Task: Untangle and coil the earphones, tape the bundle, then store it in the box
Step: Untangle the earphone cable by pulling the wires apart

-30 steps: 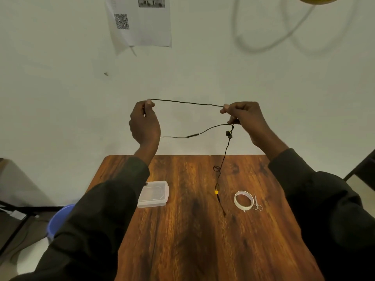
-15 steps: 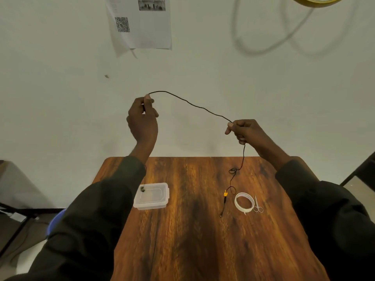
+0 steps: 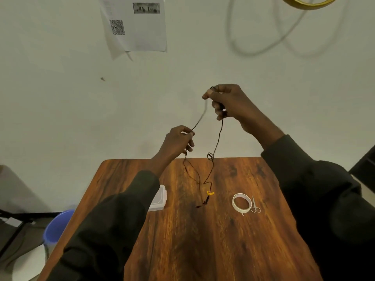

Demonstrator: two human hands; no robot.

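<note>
Earphones, a thin dark cord (image 3: 219, 136) with a yellow tag near the plug end, hang between the person's two raised hands above the brown wood-grain worktop (image 3: 203, 240). From the head camera, the only view, the right hand (image 3: 225, 102) is higher, fingers curled and pinching the cord near the top; the left hand (image 3: 178, 140) sits lower and nearer the middle, pinching another stretch of it. From each hand a strand drops toward the worktop, and a small knot or loop shows on the right strand just below the hand. The yellow-tagged end lies close to, or on, the wood; I cannot tell which.

My guess is that untangling is not finished and no coil is formed. The white roll of tape (image 3: 240, 203) lies untouched to the right, the small metal scissors (image 3: 254, 206) just beside it. The clear plastic box (image 3: 159, 199) sits on the left, partly hidden by the sleeve, with its lid apparently on. Coiling, taping and storing all appear to remain.
</note>
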